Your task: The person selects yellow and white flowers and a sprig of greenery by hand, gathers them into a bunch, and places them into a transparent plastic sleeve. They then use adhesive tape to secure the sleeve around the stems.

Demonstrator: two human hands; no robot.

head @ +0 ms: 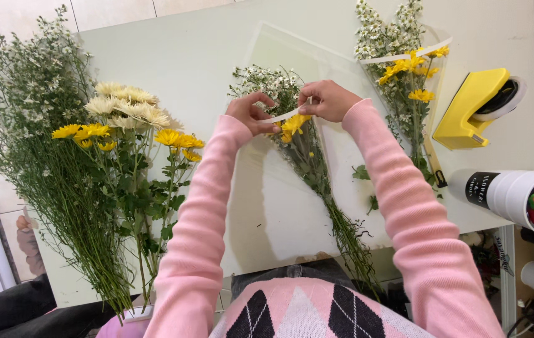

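My left hand (251,112) and my right hand (329,100) pinch the two ends of a pale strip of tape (287,114) stretched across a small bunch of yellow and white flowers (301,147). The bunch lies on a clear wrapping sheet (267,188) in the middle of the white table (198,56), stems pointing toward me. Both arms wear pink sleeves.
A large pile of loose white, cream and yellow flowers (91,163) fills the table's left side. A wrapped, taped bunch (407,75) lies at the right, beside a yellow tape dispenser (473,106). A white cup holding scissors (517,194) sits at the right edge.
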